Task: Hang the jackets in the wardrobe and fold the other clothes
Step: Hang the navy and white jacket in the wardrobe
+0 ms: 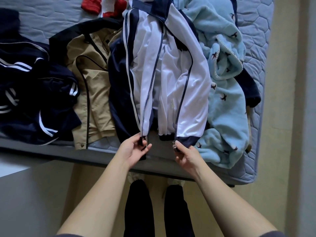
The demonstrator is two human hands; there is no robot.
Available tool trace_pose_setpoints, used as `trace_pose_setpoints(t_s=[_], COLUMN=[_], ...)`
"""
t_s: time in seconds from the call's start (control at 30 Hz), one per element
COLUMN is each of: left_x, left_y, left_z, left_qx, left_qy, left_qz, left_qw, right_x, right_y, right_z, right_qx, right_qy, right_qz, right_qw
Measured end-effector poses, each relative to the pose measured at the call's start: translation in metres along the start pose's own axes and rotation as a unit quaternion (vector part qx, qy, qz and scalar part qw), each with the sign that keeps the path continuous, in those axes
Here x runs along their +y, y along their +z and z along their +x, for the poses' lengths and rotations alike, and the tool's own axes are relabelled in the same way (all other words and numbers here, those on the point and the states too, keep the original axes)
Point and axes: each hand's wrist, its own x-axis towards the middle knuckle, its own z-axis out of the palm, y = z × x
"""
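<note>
Two hands pinch the hem ends of the track jacket: left hand on one zipper end, right hand at the metal slider. Jacket navy, white-striped, unzipped, white lining showing. Lies on the mattress, hem at the mattress's near edge.

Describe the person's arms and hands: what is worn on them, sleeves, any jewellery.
Both forearms are bare. The left hand and right hand wear no gloves, and no ring, watch or bracelet shows. A dark greyish left sleeve and right sleeve just show at the bottom edge of the picture, so the sleeves are either short or pushed up.
</note>
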Motion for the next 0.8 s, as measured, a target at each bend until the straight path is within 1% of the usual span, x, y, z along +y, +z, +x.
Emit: trace_pose_setpoints(t_s=[0.1, 0.2, 0.3, 0.37, 0.43, 0.53, 0.6, 0.7, 0.8], left_x=[-0.001, -0.004, -0.006, -0.006, -0.008, -0.011, -0.013, -0.015, -0.018], left_y=[-0.001, -0.007, -0.01, -0.009, -0.007, -0.003, -0.001, 0.002, 0.003], left_z=[-0.001, -0.005, -0.005, -0.005, -0.005, -0.005, -0.006, -0.007, -0.008], left_qx=[0.013, -0.01, -0.036, -0.039, -0.027, -0.018, -0.019, -0.021, -0.023], left_qy=[0.005, -0.056, -0.094, -0.083, -0.055, -0.015, -0.008, -0.003, 0.001], left_qz=[0.012, 0.032, 0.064, 0.085, 0.114, 0.16, 0.179, 0.185, 0.187], left_qw=[1.0, 0.998, 0.993, 0.992, 0.992, 0.987, 0.984, 0.983, 0.982], right_x=[0.001, 0.0, -0.002, -0.003, -0.004, -0.004, -0.004, -0.005, -0.006], right_y=[0.0, 0.0, -0.001, -0.003, -0.006, -0.009, -0.011, -0.015, -0.018], right_z=[0.0, -0.001, -0.002, -0.002, -0.001, 0.0, 0.001, 0.002, 0.005], right_qx=[-0.01, -0.042, -0.04, -0.031, -0.035, -0.046, -0.023, 0.023, 0.008], right_qy=[-0.015, -0.031, -0.033, -0.034, -0.042, -0.057, -0.059, -0.044, -0.027], right_qz=[0.015, 0.042, 0.031, 0.01, -0.011, -0.012, -0.032, -0.128, -0.126], right_qw=[1.0, 0.998, 0.998, 0.999, 0.998, 0.997, 0.998, 0.991, 0.992])
